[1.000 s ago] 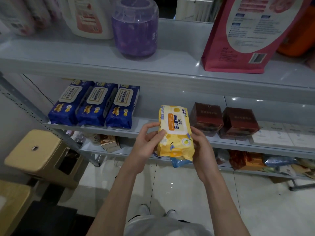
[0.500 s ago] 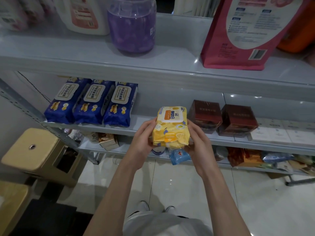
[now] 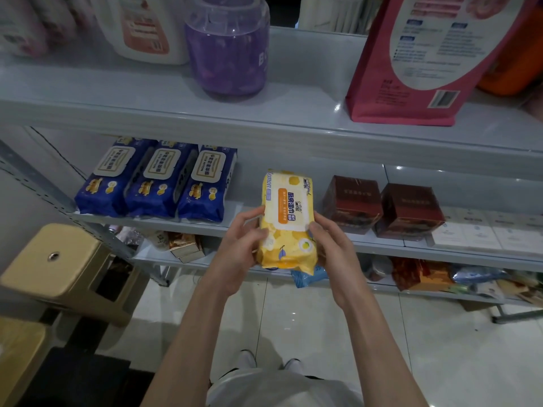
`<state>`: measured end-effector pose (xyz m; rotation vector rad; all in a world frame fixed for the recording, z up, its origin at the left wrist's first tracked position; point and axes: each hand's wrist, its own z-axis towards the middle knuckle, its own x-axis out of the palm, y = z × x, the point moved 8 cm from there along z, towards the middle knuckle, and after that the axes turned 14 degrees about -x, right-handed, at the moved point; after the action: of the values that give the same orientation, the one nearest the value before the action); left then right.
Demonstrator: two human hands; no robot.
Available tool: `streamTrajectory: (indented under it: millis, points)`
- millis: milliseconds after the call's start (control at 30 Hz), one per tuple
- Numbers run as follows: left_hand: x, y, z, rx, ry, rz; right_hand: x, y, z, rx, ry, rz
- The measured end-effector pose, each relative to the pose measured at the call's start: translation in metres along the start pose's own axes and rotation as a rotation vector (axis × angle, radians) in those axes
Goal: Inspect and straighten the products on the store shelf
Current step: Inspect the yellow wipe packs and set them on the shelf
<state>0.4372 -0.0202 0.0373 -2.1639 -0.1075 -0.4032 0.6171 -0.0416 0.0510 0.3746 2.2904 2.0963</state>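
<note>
Fingers (image 3: 249, 214) of left hand (image 3: 238, 251) curled round the left edge of yellow soft plastic pack of wet wipes (image 3: 286, 221). Right hand (image 3: 332, 248) grips the right edge the same way, fingertips on the front by the white label's lower corner. Pack is up on end, label facing camera, held in front of grey metal middle shelf (image 3: 382, 245), in line with the gap between three blue wipe packs (image 3: 152, 177) and two dark red boxes (image 3: 352, 201). Purple translucent plastic jar (image 3: 229, 51) stands on grey top shelf (image 3: 147, 83); contents are a purple mass, can't tell what. Versus 0.5 s ago: pack lay tipped back flatter, now stood up; two-hand grip unchanged.
</note>
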Motion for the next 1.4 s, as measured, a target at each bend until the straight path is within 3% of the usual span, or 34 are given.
streamTrajectory:
  millis: [167,300,600,767,900,1400]
  points:
    - [0.002,-0.007,-0.005,0.061,-0.022,0.116,0.0,-0.001,0.002,0.001,-0.011,-0.086]
    - [0.011,-0.006,-0.009,0.046,0.059,0.163,0.001,-0.006,0.001,0.015,-0.051,-0.091]
    - [0.016,-0.004,-0.006,0.12,-0.002,0.247,-0.005,-0.02,0.0,0.073,-0.069,-0.085]
    - [0.012,0.005,0.002,0.007,0.027,0.23,-0.004,-0.025,-0.003,0.052,-0.072,0.006]
    - [0.017,0.008,-0.001,-0.01,0.092,0.268,-0.001,-0.023,-0.004,0.023,-0.015,0.052]
    - [0.011,0.003,-0.001,0.103,0.012,0.217,0.003,-0.017,0.002,-0.107,0.127,0.062]
